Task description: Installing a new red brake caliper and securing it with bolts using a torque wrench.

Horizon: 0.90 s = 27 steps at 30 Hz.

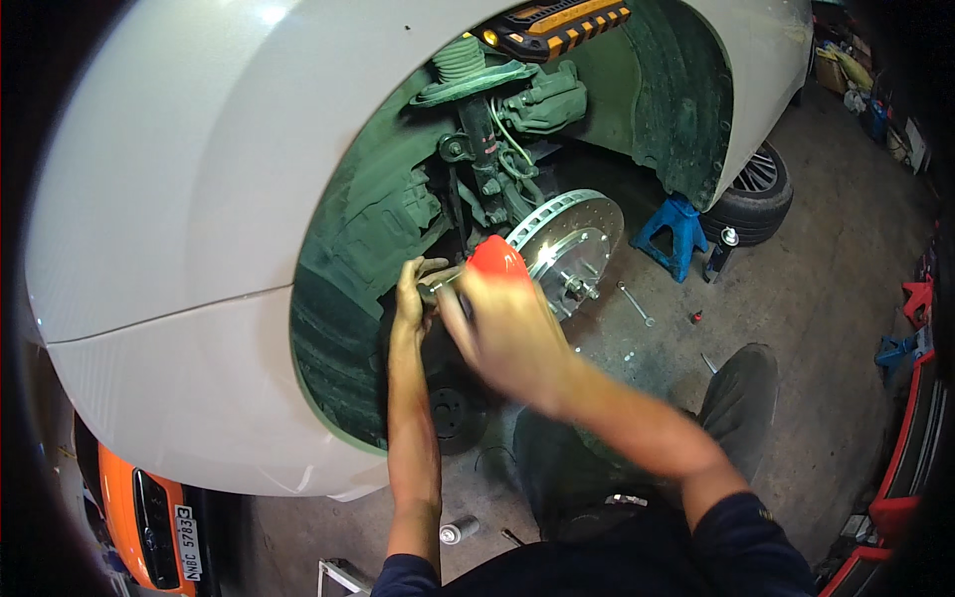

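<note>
Inside the wheel arch, my left hand (413,291) is raised left of the brake disc (582,239). Its fingers are curled round a small dark piece, from which a thin metal rod (446,283) points toward my other hand. My right hand (512,333) is smeared by motion, just in front of a smooth, bright red part (499,259) at the disc's left edge. Whether it holds or only covers that part I cannot make out. The hub's studs show in the middle of the shiny disc. Above stand the strut (479,129) and the brake caliper (547,99).
An orange-black work light (562,28) sits atop the arch. To the right are a blue jack stand (676,237), wheel (756,194), spray can (721,255) and wrench (637,304). Another disc (453,416) and can (460,529) lie below. The pale fender (189,199) curves left.
</note>
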Each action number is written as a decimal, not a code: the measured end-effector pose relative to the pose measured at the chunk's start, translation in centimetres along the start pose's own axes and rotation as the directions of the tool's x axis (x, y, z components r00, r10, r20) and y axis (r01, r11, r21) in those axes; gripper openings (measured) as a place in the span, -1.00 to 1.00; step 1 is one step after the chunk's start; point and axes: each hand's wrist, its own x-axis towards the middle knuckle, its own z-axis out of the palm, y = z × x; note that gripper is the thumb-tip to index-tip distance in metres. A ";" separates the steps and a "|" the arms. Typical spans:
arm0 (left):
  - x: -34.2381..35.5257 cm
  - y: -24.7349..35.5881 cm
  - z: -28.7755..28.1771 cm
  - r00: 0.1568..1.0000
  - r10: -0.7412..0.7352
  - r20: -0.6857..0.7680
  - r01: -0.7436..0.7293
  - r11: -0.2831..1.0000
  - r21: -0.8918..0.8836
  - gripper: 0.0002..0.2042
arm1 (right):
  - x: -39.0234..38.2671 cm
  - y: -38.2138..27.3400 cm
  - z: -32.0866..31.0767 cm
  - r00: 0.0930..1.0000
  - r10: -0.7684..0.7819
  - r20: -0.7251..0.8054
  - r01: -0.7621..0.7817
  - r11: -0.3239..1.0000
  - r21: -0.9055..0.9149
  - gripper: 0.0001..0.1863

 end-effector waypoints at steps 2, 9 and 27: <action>0.2 -0.8 -0.1 0.990 -0.121 -0.078 0.116 0.990 -0.076 -0.52 | 7.5 1.9 2.6 0.980 -0.087 -0.181 0.081 0.996 -0.040 -0.67; 1.7 -3.2 -0.8 0.985 -0.068 -0.158 0.001 0.923 -0.386 -0.50 | 11.4 -0.5 7.3 0.986 0.169 -0.005 -0.129 0.771 0.624 -0.47; 2.2 -4.3 -1.8 0.969 0.019 -0.248 -0.089 0.958 -0.272 -0.47 | 10.2 2.2 11.4 0.962 0.076 -0.262 0.064 0.870 0.488 -0.58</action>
